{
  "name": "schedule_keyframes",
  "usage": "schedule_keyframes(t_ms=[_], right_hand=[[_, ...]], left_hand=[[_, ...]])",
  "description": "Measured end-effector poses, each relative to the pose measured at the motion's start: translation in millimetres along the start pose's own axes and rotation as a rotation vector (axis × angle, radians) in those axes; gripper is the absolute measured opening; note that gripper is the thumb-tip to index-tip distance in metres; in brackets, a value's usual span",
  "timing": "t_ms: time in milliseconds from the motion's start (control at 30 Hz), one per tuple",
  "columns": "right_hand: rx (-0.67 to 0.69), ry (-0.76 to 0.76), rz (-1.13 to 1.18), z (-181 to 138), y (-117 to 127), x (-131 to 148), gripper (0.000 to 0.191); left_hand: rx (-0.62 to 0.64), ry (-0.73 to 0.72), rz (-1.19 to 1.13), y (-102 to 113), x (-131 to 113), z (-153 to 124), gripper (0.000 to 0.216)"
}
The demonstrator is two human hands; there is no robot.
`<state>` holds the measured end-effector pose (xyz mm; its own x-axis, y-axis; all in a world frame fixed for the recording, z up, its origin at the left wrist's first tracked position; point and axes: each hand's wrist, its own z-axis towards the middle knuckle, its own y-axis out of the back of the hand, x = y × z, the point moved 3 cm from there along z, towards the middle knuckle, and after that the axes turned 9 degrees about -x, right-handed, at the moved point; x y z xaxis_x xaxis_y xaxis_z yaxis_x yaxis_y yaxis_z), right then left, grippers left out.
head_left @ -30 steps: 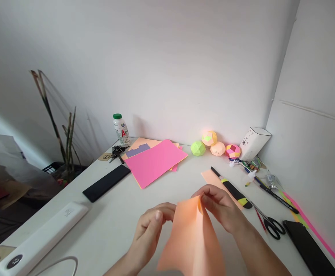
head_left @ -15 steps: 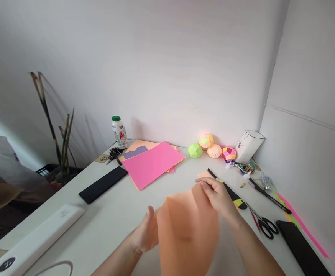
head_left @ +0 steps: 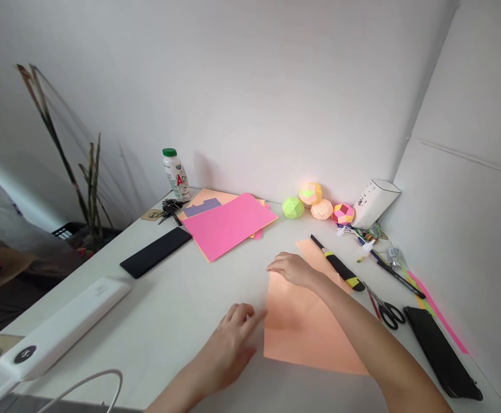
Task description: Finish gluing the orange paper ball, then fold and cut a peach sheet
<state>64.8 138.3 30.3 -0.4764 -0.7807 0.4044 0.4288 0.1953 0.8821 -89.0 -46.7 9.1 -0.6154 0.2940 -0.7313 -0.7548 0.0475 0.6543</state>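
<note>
A peach sheet of paper [head_left: 302,327] lies low over the white table, one edge toward me and partly covered by my right forearm. My right hand [head_left: 291,268] is at its far left corner, fingers closed together on the edge. Beside the sheet's left edge, my left hand [head_left: 235,338] has its fingers apart, the index finger reaching to the paper. A narrow peach strip [head_left: 308,250] pokes out past the sheet, with a black and yellow cutter knife [head_left: 340,267] lying across it.
Scissors [head_left: 390,315] and a black pouch [head_left: 442,353] lie to the right. Pink paper [head_left: 231,223] and a black slab [head_left: 156,252] are on the left, near a bottle [head_left: 176,175]. Several paper balls [head_left: 293,207] stand by the wall. A white device [head_left: 70,324] lies front left.
The peach paper has gone from bent and raised between both hands to nearly flat on the table, further right. My right hand moved left along it; the left hand let go. The view shifted slightly.
</note>
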Motion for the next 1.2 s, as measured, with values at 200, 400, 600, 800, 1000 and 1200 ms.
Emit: schedule_keyframes(t_ms=[200, 400, 600, 800, 1000, 1200], right_hand=[[-0.085, 0.058, -0.120, -4.6, -44.0, 7.6, 0.029], [-0.205, 0.057, -0.230, -7.5, -49.6, 16.8, 0.035], [-0.256, -0.004, -0.180, -40.5, -28.6, 65.8, 0.023], [0.165, -0.137, -0.008, -111.3, -9.9, 108.4, 0.079], [0.376, -0.228, -0.076, -113.0, 1.7, 127.0, 0.044], [0.389, -0.344, -0.021, -81.8, 8.5, 112.0, 0.027]], left_hand=[[-0.050, -0.490, 0.227, -9.4, -14.6, -5.9, 0.031], [-0.182, -0.554, 0.284, -20.6, -7.3, -18.0, 0.025], [-0.184, -0.491, 0.247, -21.1, -5.1, -22.5, 0.029], [-0.239, -0.328, 0.083, -12.6, -6.4, -19.9, 0.028], [-0.343, -0.285, 0.068, -9.1, -3.2, -21.6, 0.029], [-0.454, -0.154, 0.081, -15.1, 2.5, -20.4, 0.052]])
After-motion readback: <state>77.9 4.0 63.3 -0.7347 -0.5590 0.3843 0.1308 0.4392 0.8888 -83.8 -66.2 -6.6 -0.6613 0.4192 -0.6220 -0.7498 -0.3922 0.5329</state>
